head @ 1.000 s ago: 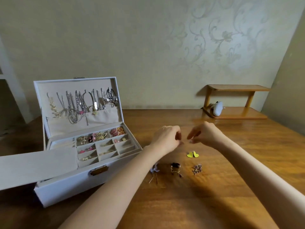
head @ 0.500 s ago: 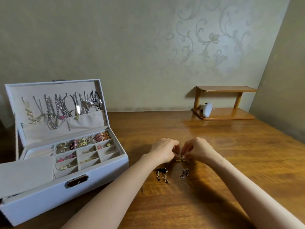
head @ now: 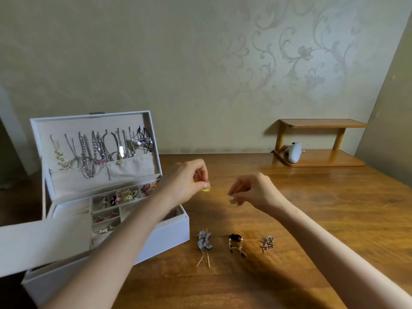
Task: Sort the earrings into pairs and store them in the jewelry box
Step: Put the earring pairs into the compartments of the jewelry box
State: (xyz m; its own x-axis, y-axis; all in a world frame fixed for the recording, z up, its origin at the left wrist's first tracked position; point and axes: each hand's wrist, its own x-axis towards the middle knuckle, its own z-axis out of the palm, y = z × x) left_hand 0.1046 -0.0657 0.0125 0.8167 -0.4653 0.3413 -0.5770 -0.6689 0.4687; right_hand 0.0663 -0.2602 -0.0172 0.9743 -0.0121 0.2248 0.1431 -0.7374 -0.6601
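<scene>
My left hand (head: 186,182) pinches a small yellow earring (head: 206,189) above the table, beside the open white jewelry box (head: 165,235). My right hand (head: 252,191) pinches a second yellow earring (head: 232,202), a little lower and to the right. The two hands are apart. On the wooden table (head: 289,230) in front lie three earring pairs in a row: a grey-lilac flower pair (head: 204,241), a dark pair with gold hooks (head: 236,241) and a small silver pair (head: 267,243). The box's compartments hold several earrings.
Necklaces hang inside the box's raised lid (head: 98,148). A flat white tray part (head: 42,241) sticks out at the box's left front. A small wooden shelf (head: 321,143) with a white object (head: 294,152) stands at the back right by the wall.
Both hands came down onto the yellow pair on the table, each took one earring, and they have lifted and drawn apart, the left toward the box.
</scene>
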